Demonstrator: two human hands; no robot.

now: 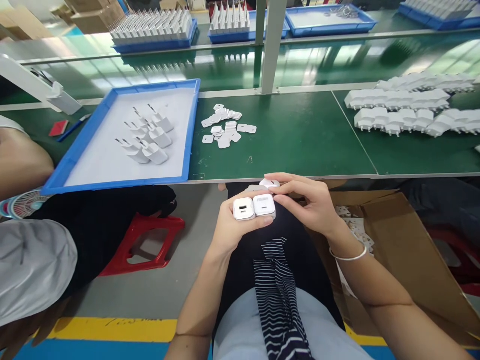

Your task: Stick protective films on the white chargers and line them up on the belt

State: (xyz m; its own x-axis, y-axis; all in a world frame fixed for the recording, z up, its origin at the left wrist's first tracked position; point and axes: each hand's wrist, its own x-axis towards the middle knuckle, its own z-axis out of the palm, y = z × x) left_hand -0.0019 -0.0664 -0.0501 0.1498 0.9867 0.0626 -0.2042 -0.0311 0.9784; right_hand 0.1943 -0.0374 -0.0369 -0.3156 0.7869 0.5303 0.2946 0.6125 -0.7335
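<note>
Several white phone chargers sit together in my left hand (233, 220), its fingers and thumb wrapped around them. The left one of the front pair, a charger (243, 209), shows a wide and a narrow port on its face. Beside it, the other charger (264, 205) shows a single narrow slot and faint grey marks. Behind them a rounded white piece (270, 183) shows partly. My right hand (309, 202) is closed at the right side of the group, thumb and fingertips on the right-hand charger and the piece behind; its exact grip is partly hidden.
A blue tray (187, 150) holds several plug chargers (150, 135). Small white face plates (225, 132) lie on the green bench (292, 145). Rows of chargers (397, 100) stand at right. A cardboard box (397, 250) is below, a red stool (165, 245) and a person's arm (22, 160) at left.
</note>
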